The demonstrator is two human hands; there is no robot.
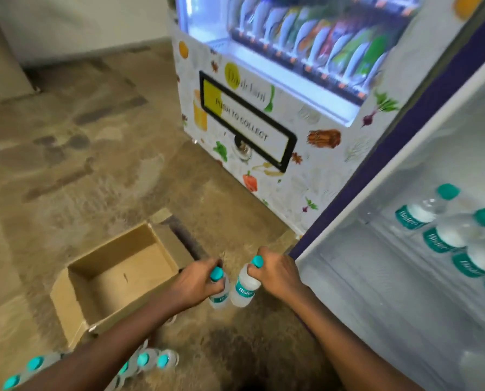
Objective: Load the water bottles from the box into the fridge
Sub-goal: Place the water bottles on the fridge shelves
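Note:
My left hand [197, 280] grips a small water bottle [220, 297] by its neck, just under the teal cap. My right hand [276, 273] grips a second bottle [244, 290] the same way. Both bottles hang side by side above the floor, between the cardboard box [75, 306] and the open fridge [376, 277]. The box looks empty inside. Several teal-capped bottles [447, 230] lie in a row on a fridge shelf at the right. More bottles [151, 359] stand on the floor at the bottom left, partly hidden by my left arm.
A vending machine [264, 122] with a "push to collect" flap stands behind the box, against the fridge's purple side [376, 170]. Brown patterned carpet [94, 150] covers the floor to the left. A white wall base runs along the far left.

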